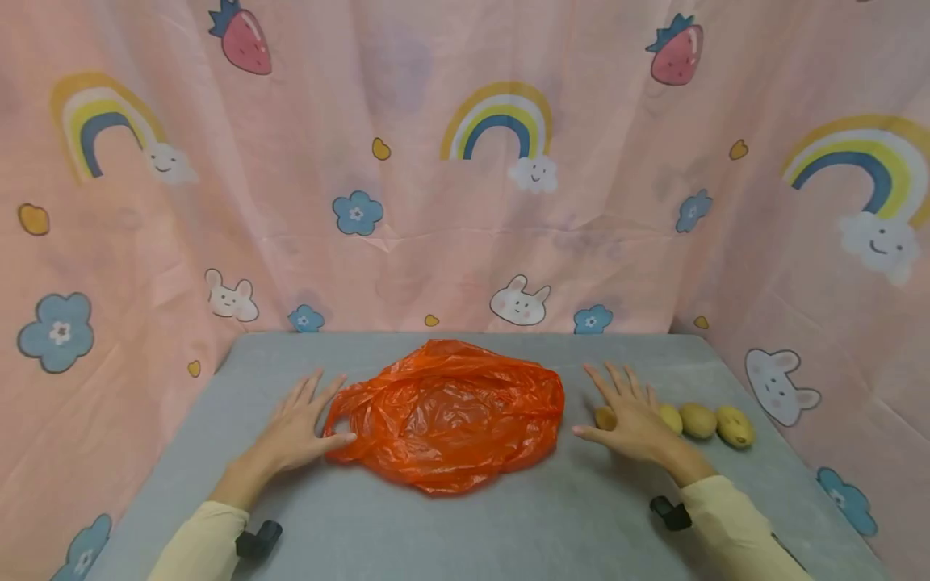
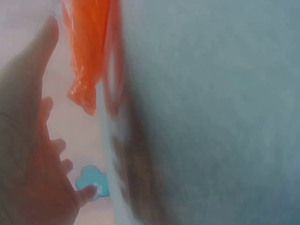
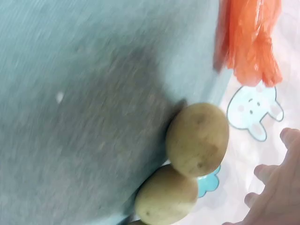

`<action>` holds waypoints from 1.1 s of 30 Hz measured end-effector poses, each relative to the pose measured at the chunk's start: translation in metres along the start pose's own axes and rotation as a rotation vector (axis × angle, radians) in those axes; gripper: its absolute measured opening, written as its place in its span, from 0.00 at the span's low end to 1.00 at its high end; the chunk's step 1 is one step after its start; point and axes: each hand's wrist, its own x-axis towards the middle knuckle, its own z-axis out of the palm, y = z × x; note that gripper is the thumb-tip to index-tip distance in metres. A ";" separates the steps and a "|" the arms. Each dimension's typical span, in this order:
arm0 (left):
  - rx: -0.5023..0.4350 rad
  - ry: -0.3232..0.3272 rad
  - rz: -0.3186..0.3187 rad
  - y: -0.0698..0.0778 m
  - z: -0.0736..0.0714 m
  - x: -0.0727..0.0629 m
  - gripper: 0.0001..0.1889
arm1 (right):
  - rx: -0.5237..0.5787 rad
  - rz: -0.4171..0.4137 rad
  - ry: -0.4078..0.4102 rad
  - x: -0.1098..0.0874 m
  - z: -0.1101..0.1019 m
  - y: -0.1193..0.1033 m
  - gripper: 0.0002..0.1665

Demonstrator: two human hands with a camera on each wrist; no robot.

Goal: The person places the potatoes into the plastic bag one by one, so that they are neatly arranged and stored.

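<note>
An orange plastic bag (image 1: 458,420) lies crumpled on the grey table, its mouth spread wide and its handles at the sides. My left hand (image 1: 294,428) hovers at the bag's left end with fingers spread, the thumb overlapping the bag's edge in the head view. To the right of the bag, my right hand (image 1: 630,418) is spread above a row of potatoes (image 1: 735,427), partly hiding some of them. The right wrist view shows a tan potato (image 3: 198,139) touching a second potato (image 3: 166,195), near the fingers. Neither hand holds anything.
The grey table (image 1: 508,532) meets a pink curtain (image 1: 436,266) printed with rainbows, rabbits and flowers at the back and both sides. A dark strap-like device (image 1: 259,539) is at the left wrist, another dark device (image 1: 670,513) at the right.
</note>
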 end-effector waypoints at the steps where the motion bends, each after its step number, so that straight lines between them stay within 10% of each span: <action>1: -0.011 -0.003 0.007 -0.002 0.000 0.001 0.50 | -0.001 -0.003 -0.004 0.000 -0.001 0.002 0.62; 15: -0.175 -0.117 0.020 -0.017 0.005 0.008 0.53 | 0.033 -0.097 -0.008 -0.007 -0.007 0.030 0.62; 33: -0.151 -0.202 -0.013 -0.021 0.007 0.006 0.53 | 0.144 -0.209 -0.103 -0.004 -0.012 0.051 0.53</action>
